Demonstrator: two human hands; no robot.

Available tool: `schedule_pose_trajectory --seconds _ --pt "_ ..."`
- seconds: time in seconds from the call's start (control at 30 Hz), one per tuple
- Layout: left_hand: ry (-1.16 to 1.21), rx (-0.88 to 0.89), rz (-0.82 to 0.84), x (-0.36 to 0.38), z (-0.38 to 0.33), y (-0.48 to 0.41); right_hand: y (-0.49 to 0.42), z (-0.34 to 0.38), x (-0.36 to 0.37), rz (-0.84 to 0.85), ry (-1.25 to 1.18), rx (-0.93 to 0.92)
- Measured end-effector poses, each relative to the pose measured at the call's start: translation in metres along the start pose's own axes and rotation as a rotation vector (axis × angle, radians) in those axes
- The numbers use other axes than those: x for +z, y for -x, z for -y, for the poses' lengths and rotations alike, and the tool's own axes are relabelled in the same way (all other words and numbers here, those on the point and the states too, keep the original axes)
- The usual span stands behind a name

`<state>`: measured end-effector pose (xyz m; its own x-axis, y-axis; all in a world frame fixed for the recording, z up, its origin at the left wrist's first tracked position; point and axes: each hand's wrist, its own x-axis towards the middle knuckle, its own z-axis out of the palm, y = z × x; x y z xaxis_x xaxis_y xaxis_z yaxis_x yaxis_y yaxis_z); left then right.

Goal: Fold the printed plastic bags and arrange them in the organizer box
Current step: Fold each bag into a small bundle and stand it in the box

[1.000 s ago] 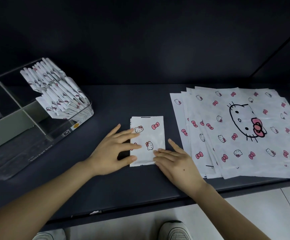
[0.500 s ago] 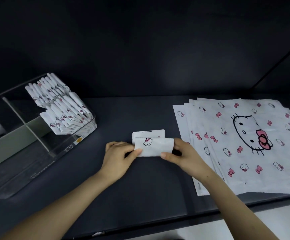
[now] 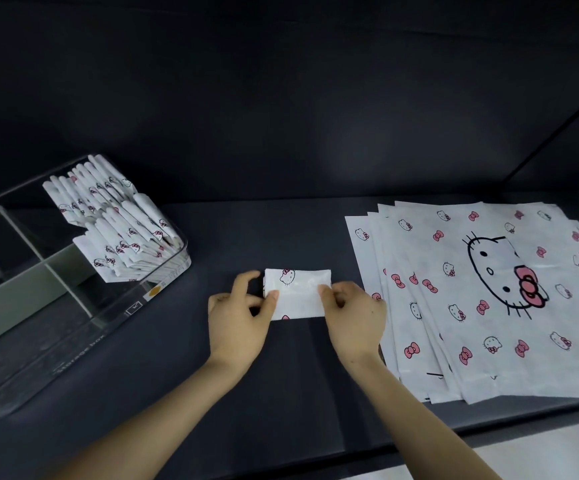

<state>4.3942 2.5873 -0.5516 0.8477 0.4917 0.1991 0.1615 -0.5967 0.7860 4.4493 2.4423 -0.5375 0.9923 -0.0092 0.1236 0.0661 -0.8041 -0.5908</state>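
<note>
Lettering on organizer box [image 3: 83, 355]: "Storage box"; folded bag [image 3: 298, 297] shows cat face.

Folded bag [image 3: 298, 295] between organizer box [image 3: 49, 355] and flat bags [image 3: 461, 341]

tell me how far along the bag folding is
Done: a row of folded bags stands in the far right compartment of the organizer box. In hand: the left hand and right hand pinch a small folded bag at its ends, between the box and the pile. Left: that bag goes into the box, and the fanned stack of flat bags on the right waits to be folded.
</note>
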Motion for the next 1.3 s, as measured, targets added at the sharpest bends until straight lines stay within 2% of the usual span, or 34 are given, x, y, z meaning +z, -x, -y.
schedule_pose_trajectory --seconds 0.1,0.23,0.3,0.37,0.43,0.53,0.6,0.67,0.77,0.83,0.93,1.07,1.13,1.2,1.3 --pt "-0.128 0.118 -0.030 0.002 0.002 0.001 0.005 -0.004 0.007 -0.144 0.067 -0.112" --pt "-0.410 0.236 -0.064 0.002 0.005 -0.002 0.004 -0.003 0.010 -0.160 0.135 -0.170" --pt "-0.543 0.417 -0.082 0.002 0.007 -0.006 0.004 -0.002 0.011 -0.148 0.158 -0.175" --pt "-0.628 0.655 0.002 0.002 0.012 -0.013 0.005 -0.001 0.011 -0.140 0.176 -0.180" --pt "-0.668 0.766 0.148 0.002 0.018 -0.020 0.004 0.000 0.011 -0.138 0.180 -0.192" --pt "-0.659 0.647 0.330 -0.002 0.021 -0.023 0.005 0.001 0.011 -0.129 0.178 -0.177" --pt "-0.670 0.601 0.387 -0.002 0.021 -0.022 0.005 0.002 0.011 -0.143 0.202 -0.163" --pt "-0.675 0.583 0.418 -0.003 0.021 -0.021 0.003 0.001 0.012 -0.147 0.333 -0.225" --pt "-0.666 0.570 0.419 -0.002 0.021 -0.018 -0.003 -0.010 0.012 0.007 0.467 -0.537" --pt "-0.656 0.561 0.399 -0.001 0.020 -0.016 -0.006 -0.016 0.010 0.122 0.468 -0.621" --pt "-0.660 0.553 0.382 -0.001 0.017 -0.015 -0.006 -0.013 0.002 0.354 0.556 -0.529" --pt "-0.670 0.540 0.408 -0.002 0.015 -0.016 -0.003 -0.007 -0.003 0.489 0.585 -0.440" --pt "-0.670 0.529 0.425 -0.002 0.016 -0.015 -0.002 -0.005 -0.002 0.492 0.561 -0.387" --pt "-0.672 0.523 0.425 -0.001 0.017 -0.014 0.001 -0.001 -0.003 0.449 0.496 -0.264" --pt "-0.679 0.524 0.420 0.001 0.018 -0.014 0.010 0.008 -0.008 0.127 0.251 -0.078"
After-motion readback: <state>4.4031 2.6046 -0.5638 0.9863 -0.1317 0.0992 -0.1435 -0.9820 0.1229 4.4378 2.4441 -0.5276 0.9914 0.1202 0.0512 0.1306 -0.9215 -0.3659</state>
